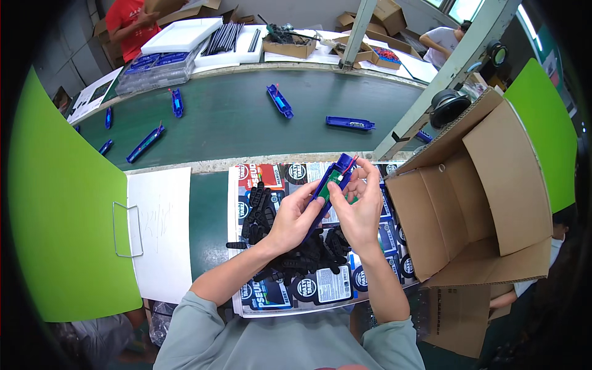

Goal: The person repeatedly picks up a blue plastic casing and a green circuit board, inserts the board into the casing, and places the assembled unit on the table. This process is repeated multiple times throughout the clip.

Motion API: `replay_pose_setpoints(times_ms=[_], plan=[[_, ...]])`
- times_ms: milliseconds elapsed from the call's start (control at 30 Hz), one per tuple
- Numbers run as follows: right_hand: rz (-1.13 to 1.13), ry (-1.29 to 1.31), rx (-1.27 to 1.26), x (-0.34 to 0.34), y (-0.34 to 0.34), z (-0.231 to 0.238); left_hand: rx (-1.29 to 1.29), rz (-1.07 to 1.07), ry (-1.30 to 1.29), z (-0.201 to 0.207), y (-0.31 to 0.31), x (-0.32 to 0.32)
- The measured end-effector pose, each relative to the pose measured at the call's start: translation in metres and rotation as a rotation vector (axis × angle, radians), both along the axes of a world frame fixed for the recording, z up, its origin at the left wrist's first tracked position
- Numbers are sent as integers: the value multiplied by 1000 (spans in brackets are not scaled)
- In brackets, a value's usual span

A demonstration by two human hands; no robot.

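Between my two hands is a long blue plastic housing point(345, 161) with a green circuit board point(333, 177) inside and a red wire at its far end. My left hand point(295, 216) grips the housing's near left side, its thumb against the board. My right hand point(359, 206) closes round the right side, with the thumb pressed on the board and the fingertips by the red wire. Below my hands lies a heap of small black plastic parts point(296, 262) on a printed sheet point(333, 290). The housing's lower end is partly hidden by my left hand.
Several similar blue housings, such as one point(349, 123), lie on the green conveyor belt point(216, 117) ahead. An open cardboard box point(425, 222) stands at my right, beside a metal post point(425, 105). Lime-green panels point(68, 209) flank me. Other people work beyond the belt.
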State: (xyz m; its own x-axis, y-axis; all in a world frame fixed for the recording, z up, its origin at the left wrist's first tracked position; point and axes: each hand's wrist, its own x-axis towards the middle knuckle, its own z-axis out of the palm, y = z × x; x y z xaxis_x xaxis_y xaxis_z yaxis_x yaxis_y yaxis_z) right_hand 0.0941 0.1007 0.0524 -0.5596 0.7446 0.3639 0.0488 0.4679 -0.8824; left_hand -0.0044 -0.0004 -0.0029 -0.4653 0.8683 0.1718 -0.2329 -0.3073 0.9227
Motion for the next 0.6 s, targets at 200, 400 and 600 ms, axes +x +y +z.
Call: replay_pose_setpoints(times_ms=[200, 400, 600], plan=[[26, 56, -6, 9, 7, -17, -3, 42, 90, -4, 3, -6], [-175, -96, 141, 99, 6, -51, -133, 459, 429, -49, 42, -143], [-453, -208, 152, 201, -26, -81, -567, 773, 1079, -93, 36, -315]])
